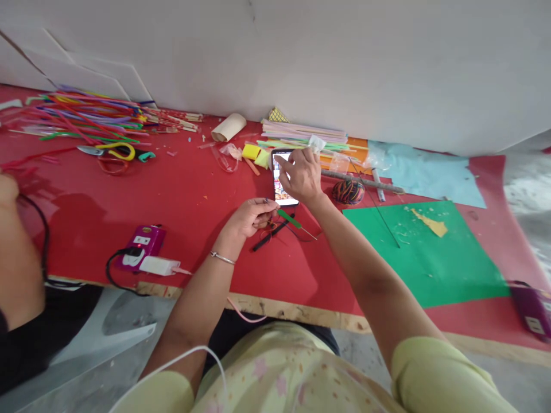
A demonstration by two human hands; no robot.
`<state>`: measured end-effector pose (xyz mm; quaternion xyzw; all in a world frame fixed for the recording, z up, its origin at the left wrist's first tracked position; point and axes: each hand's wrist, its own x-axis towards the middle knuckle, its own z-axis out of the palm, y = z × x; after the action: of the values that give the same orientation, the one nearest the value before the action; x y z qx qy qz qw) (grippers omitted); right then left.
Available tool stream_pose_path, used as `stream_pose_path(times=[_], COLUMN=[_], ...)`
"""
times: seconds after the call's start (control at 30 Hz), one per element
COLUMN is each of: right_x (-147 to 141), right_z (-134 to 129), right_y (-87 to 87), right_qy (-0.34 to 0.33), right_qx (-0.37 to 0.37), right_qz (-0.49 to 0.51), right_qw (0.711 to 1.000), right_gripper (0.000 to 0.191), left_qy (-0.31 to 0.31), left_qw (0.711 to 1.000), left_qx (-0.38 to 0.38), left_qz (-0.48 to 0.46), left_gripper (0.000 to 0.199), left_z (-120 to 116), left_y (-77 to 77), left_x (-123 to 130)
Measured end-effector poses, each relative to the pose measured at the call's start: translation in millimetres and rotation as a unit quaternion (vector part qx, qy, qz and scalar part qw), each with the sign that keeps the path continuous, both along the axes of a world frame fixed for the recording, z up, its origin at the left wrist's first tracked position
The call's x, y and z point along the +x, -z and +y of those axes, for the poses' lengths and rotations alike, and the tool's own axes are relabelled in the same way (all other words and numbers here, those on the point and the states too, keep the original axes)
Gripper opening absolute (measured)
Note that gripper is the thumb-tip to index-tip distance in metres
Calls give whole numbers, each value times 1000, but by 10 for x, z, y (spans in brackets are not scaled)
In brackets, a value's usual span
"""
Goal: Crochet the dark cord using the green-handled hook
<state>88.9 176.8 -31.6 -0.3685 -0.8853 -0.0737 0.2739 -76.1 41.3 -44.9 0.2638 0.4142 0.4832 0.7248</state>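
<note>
A phone (285,192) with a lit screen lies upright to my view on the red table. Over its upper part is my right hand (305,175), index finger stretched onto the screen and holding nothing. My left hand (255,217) is closed in a pinch at the phone's lower left corner; what its fingertips hold is too small to tell. Touching or just beside those fingertips is a thin tool with a green handle (289,218) and a metal shaft. Beneath it lie a black stick (274,234) and some orange thread, partly hidden by the left hand.
Behind are straws (305,132), a cardboard tube (229,127) and a yarn ball (348,192). Scissors (123,150) lie left near pipe cleaners (94,115). A purple power strip (144,244) and glue bottle (158,265) sit near the front edge. Another person's arm (19,258) is at left.
</note>
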Motion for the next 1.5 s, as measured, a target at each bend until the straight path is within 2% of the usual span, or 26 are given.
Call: stream_pose_path(times=[0.17,0.53,1.03,1.17,1.33,1.4,1.5], right_x=[-74,103,48,45,61,80,136], right_z=[36,-48,0,49,149,146,77], right_y=[-18,-67,5,-1,-152,-196,-171], right_qy=[7,12,-1,33,116,119,87], right_qx=[11,8,11,15,31,28,9], right_qz=[3,11,2,-10,7,13,20], right_qw=[1000,1000,1000,999,993,992,996], right_gripper=[41,41,40,41,51,51,49], left_qy=[3,6,4,4,1,2,4], left_qw=[1000,1000,1000,1000,1000,1000,1000], left_qx=[0,2,3,-1,0,0,1], left_qz=[-6,-8,-4,-5,-14,-12,-9], left_gripper=[26,25,23,23,24,24,24], left_z=[-1,1,3,3,-1,-2,-2], left_y=[3,23,44,33,26,24,18], left_x=[-6,-10,-16,-12,-8,-9,-9])
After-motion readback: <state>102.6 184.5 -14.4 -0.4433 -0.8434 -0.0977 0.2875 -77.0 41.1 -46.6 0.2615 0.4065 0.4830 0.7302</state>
